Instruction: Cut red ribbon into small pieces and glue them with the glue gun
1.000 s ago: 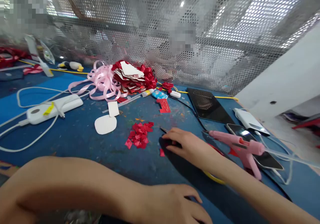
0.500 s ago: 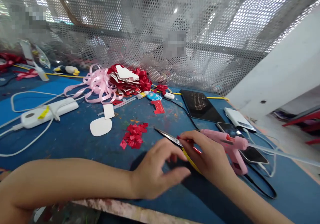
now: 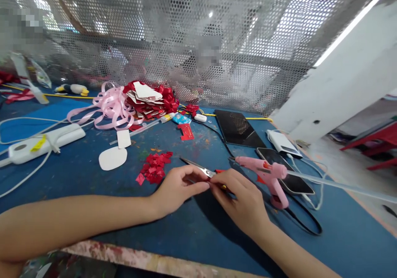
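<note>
My right hand (image 3: 241, 199) is closed around the handles of a pair of scissors (image 3: 198, 167), whose metal blades point up and left over the blue table (image 3: 93, 174). My left hand (image 3: 176, 187) meets it from the left, thumb and fingers pinched at the base of the blades. Whatever small thing sits between the fingertips is too small to name. A heap of small red paper pieces (image 3: 153, 168) lies just left of my left hand.
A pink glue gun (image 3: 268, 172) stands right of my right hand, its black cord looping toward me. Behind it lie two phones and a white power bank (image 3: 282, 142). Farther back are pink ribbon (image 3: 107, 106), red bows, white card cutouts (image 3: 112, 158), a power strip (image 3: 43, 139) and a perforated screen.
My right hand picked the scissors up off the table. My left hand came forward from the near edge and joined it at the blades. The view shifted right.
</note>
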Demonstrator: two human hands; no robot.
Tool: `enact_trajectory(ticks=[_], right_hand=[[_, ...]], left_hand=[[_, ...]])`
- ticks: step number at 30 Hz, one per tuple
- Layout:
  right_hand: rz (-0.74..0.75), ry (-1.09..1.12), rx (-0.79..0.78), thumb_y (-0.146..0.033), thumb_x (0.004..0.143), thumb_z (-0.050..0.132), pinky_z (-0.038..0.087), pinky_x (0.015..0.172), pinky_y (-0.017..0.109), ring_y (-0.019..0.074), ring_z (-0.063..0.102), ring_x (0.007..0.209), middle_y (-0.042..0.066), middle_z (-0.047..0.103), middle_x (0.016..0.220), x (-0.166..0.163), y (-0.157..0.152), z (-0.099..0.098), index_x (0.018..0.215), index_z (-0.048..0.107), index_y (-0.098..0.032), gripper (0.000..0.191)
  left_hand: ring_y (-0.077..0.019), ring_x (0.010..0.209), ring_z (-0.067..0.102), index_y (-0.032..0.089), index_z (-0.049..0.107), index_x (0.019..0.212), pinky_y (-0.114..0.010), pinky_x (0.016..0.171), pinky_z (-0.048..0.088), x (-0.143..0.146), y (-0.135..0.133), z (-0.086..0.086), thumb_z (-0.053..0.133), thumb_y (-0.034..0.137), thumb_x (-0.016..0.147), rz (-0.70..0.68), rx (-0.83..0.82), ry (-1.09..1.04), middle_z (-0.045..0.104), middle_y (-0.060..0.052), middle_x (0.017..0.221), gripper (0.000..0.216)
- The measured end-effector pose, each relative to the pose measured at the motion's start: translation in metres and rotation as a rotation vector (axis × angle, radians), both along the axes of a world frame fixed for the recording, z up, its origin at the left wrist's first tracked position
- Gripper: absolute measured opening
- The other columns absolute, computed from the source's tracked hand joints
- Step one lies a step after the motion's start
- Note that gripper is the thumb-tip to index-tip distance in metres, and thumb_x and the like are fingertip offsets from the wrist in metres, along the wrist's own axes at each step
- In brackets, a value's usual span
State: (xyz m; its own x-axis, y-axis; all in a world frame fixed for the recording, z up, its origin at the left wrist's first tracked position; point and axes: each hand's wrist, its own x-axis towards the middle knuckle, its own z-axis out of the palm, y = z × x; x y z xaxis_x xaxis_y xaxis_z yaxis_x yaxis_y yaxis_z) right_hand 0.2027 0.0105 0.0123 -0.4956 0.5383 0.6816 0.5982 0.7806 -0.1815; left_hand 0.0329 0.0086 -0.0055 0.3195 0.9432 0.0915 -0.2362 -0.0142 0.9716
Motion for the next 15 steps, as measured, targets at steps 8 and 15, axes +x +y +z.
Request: enact_trajectory(ticks=[8, 15], right_hand=[[0.002, 0.026, -0.071, -0.014, 0.083, 0.054, 0.046, 0.057, 0.021, 0.0104, 0.058, 0.065, 0.0, 0.062, 0.073, 0.0, -0.004, 0.006, 0.082, 0.056, -0.019, 0.006], [0.088, -0.032, 0.033, -0.008, 0.082, 0.055, 0.048, 0.065, 0.022, 0.0111, 0.059, 0.072, 0.002, 0.062, 0.08, -0.023, 0.002, 0.021, 0.088, 0.055, -0.021, 0.014]], left_hand=[[-0.0113, 0.064, 0.053, 0.014, 0.058, 0.072, -0.024, 0.064, 0.044, 0.0, 0.007, -0.003, 0.062, 0.023, 0.075, -0.005, -0.009, -0.013, 0.057, 0.001, 0.067, 0.011], [-0.0133, 0.067, 0.053, 0.016, 0.055, 0.075, -0.026, 0.063, 0.047, 0.0, 0.01, -0.012, 0.063, 0.024, 0.075, 0.05, 0.005, -0.069, 0.056, 0.0, 0.073, 0.01]])
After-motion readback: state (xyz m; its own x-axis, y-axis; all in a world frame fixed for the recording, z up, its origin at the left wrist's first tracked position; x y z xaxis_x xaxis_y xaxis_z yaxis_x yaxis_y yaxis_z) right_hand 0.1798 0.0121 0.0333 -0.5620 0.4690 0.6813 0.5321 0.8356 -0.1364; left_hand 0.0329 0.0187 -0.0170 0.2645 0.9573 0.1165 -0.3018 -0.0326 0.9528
